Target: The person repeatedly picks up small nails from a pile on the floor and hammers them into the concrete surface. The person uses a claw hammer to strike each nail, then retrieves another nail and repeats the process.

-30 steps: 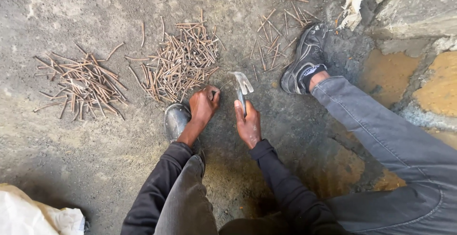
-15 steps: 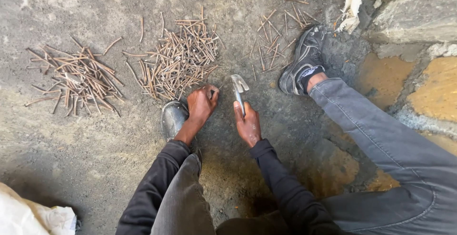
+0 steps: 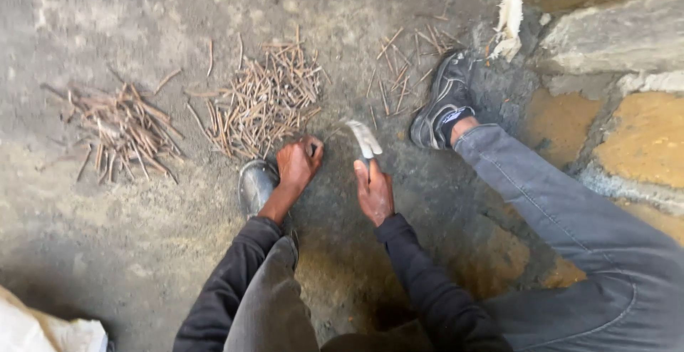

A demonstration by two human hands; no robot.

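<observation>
- Since a second ago, the left hand has stayed pinched low on the concrete floor beside the middle nail pile; whether it holds a nail cannot be told.
- The right hand stays clenched around the hammer, which has barely shifted, suggesting work continues at the same spot.
- The hammer's long axis runs away from the person, head pointing forward.

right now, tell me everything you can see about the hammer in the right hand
The hammer has a worn, pale grey metal head with a flat, tapering claw-like end pointing up and left. Only the head and a short dark stretch of handle show; the rest is hidden inside the right hand, which grips it just below the head. It is held above the concrete floor, near the middle pile of nails.
</observation>
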